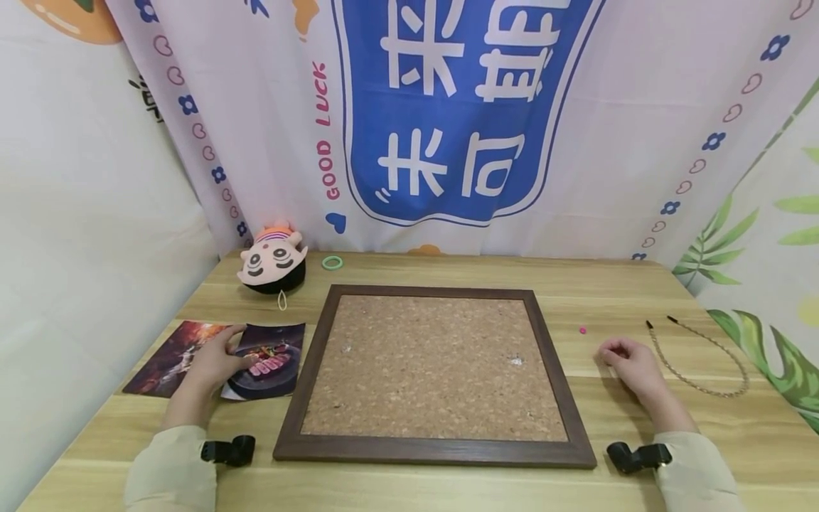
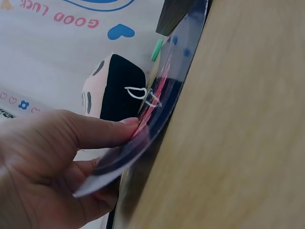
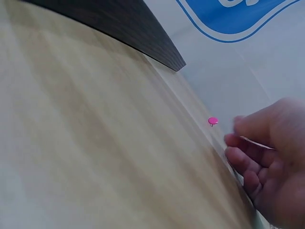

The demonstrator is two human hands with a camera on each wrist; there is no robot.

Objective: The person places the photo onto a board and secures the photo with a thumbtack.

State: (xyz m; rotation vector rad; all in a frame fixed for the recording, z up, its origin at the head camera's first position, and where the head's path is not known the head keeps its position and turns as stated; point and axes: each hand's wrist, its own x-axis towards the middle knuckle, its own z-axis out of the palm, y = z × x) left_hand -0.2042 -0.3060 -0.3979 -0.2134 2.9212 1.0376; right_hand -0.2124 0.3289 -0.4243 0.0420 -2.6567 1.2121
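Observation:
My left hand (image 1: 216, 364) pinches the left edge of a glossy picture of food on a dark plate (image 1: 281, 366); in the left wrist view the picture (image 2: 164, 102) bends up between thumb and fingers. A second picture, dark and orange (image 1: 168, 355), lies to its left, partly under the hand. My right hand (image 1: 636, 368) rests on the table with fingers loosely curled and nothing visible in them. Just beyond it is a pink pushpin (image 1: 582, 330), which stands near the fingertips in the right wrist view (image 3: 213, 121). Between the hands lies a framed cork board (image 1: 435, 370).
A plush doll (image 1: 271, 259) with a white loop and a green ring (image 1: 332, 263) are at the back left. To the right of my right hand lies a thin chain with black ends (image 1: 710, 390). A printed curtain (image 1: 275, 107) hangs behind the table.

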